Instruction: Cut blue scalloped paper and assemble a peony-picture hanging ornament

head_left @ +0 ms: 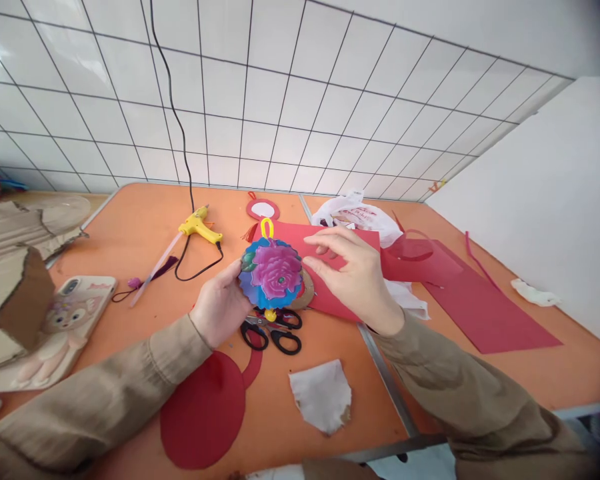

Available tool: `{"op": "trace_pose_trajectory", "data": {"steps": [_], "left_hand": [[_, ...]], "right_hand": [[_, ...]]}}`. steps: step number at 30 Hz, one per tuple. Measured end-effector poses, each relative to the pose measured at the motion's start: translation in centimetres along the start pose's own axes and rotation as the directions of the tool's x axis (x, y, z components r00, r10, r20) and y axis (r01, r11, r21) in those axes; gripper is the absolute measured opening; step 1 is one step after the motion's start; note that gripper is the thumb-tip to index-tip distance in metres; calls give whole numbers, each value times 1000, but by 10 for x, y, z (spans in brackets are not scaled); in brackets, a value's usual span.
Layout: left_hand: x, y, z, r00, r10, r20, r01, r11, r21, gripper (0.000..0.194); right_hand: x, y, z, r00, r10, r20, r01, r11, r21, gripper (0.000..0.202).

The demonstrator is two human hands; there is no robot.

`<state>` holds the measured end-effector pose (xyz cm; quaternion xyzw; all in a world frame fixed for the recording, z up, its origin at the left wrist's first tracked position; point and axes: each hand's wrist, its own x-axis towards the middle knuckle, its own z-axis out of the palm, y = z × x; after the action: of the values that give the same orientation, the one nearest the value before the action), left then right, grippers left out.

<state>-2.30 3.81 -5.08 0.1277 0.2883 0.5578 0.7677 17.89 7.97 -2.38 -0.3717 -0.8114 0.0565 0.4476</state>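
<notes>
A round blue ornament with a raised pink flower (278,272) and a yellow loop on top is in my left hand (223,303), gripped at its left edge. Just right of the flower, my right hand (353,273) is raised with its fingers apart and nothing between them. Black-handled scissors (271,328) lie on the orange table (365,407) below the ornament. Red sheet material (335,293) lies behind my right hand. A round red piece (203,410) rests near my left forearm.
A yellow glue gun (200,225) with a black cord is at the back left. Left are a phone case (77,313) and cardboard (17,293). A plastic bag (357,217) and red sheets (490,307) lie right; a white scrap (323,398) is in front.
</notes>
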Motion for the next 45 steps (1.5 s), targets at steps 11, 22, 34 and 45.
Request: {"op": "trace_pose_trajectory", "data": {"steps": [11, 22, 34, 45], "left_hand": [[-4, -2, -1, 994, 40, 100, -47, 997, 66, 35], [-9, 0, -1, 986, 39, 160, -57, 992, 114, 36], [-10, 0, 4, 987, 50, 154, -69, 990, 121, 44], [-8, 1, 5, 995, 57, 87, -67, 991, 112, 42]], "right_hand": [[-7, -7, 10, 986, 166, 11, -167, 984, 56, 40], [-22, -22, 18, 770, -568, 290, 620, 773, -131, 49], [-26, -16, 19, 756, -541, 368, 620, 771, -142, 52], [-24, -16, 15, 798, -565, 209, 598, 787, -152, 35]]}}
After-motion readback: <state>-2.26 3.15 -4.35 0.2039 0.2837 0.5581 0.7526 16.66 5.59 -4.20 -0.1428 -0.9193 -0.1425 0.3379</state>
